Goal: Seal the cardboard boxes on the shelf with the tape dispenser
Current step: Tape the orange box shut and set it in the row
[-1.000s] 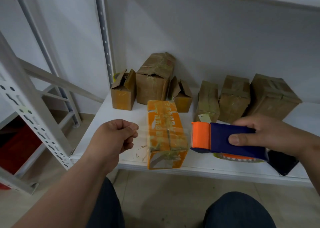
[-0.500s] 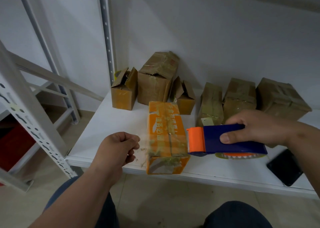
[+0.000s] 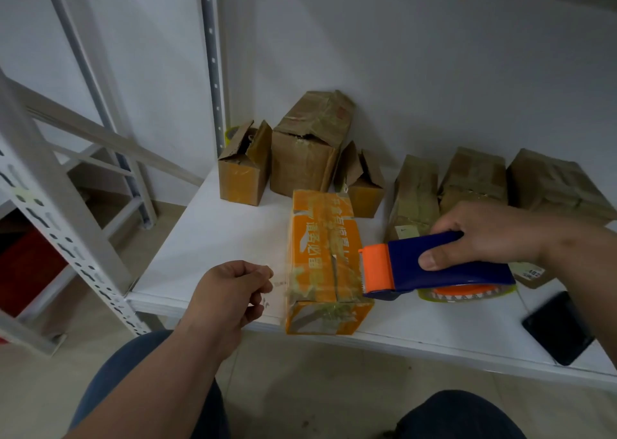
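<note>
On the shelf (image 3: 213, 238), your left hand (image 3: 230, 295) pinches thin, clingy tape (image 3: 280, 285); your right hand (image 3: 494, 235) grips the rigid dispenser (image 3: 434, 265) beside the light box (image 3: 324, 258).

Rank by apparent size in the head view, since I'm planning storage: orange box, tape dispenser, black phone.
1. orange box
2. tape dispenser, a close second; nearness to the camera makes this unsure
3. black phone, partly cut off by the frame edge

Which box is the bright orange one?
The orange box at the shelf's front edge, lying between both hands. Every other box is plain brown and stands further back.
</note>
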Action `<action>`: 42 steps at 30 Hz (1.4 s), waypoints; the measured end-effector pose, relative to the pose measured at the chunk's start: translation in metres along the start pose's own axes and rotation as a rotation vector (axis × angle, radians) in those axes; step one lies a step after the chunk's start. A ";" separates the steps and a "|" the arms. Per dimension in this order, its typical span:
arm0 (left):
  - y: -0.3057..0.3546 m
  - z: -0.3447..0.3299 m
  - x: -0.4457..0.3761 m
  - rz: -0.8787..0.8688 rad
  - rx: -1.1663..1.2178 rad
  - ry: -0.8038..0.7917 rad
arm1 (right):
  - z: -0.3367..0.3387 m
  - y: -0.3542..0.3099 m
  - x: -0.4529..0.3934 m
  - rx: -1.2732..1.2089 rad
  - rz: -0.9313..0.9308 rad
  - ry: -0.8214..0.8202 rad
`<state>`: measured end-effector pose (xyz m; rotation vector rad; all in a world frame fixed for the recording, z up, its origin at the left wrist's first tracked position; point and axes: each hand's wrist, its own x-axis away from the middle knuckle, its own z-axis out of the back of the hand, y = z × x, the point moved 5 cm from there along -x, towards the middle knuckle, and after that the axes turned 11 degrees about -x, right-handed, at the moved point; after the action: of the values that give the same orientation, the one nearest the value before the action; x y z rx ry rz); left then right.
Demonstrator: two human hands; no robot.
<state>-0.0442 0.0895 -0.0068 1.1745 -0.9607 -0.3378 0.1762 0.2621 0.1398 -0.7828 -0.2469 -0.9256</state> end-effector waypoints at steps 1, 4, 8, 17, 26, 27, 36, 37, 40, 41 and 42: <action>-0.002 0.000 0.000 0.008 0.001 0.001 | -0.001 -0.001 -0.001 0.014 -0.007 -0.001; -0.008 -0.002 -0.001 0.031 0.009 0.006 | -0.003 -0.001 -0.005 0.050 -0.030 -0.005; -0.017 -0.005 -0.005 0.048 0.005 0.010 | -0.007 -0.001 -0.013 0.119 -0.045 0.000; -0.030 -0.020 0.003 0.092 0.010 0.038 | -0.011 -0.004 -0.017 0.177 -0.068 0.004; -0.025 -0.025 0.005 -0.034 -0.242 0.079 | -0.013 -0.002 -0.018 0.149 -0.072 0.009; -0.024 -0.025 0.005 -0.060 -0.277 0.081 | -0.013 -0.002 -0.018 0.147 -0.072 0.010; -0.034 -0.029 0.002 -0.170 -0.660 0.061 | -0.014 -0.001 -0.016 0.135 -0.073 0.021; -0.026 -0.028 0.005 -0.244 -0.642 0.088 | -0.014 -0.001 -0.016 0.134 -0.073 0.020; -0.004 -0.026 0.016 -0.482 -0.544 0.100 | -0.014 0.000 -0.016 0.140 -0.068 0.019; 0.000 -0.033 0.021 -0.501 -0.511 -0.012 | -0.014 0.001 -0.016 0.140 -0.066 0.017; 0.001 -0.042 0.027 -0.468 -0.469 -0.159 | -0.015 0.002 -0.016 0.136 -0.064 0.014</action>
<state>0.0041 0.0982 0.0040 0.9337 -0.6780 -0.9892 0.1660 0.2624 0.1206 -0.6461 -0.3209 -0.9641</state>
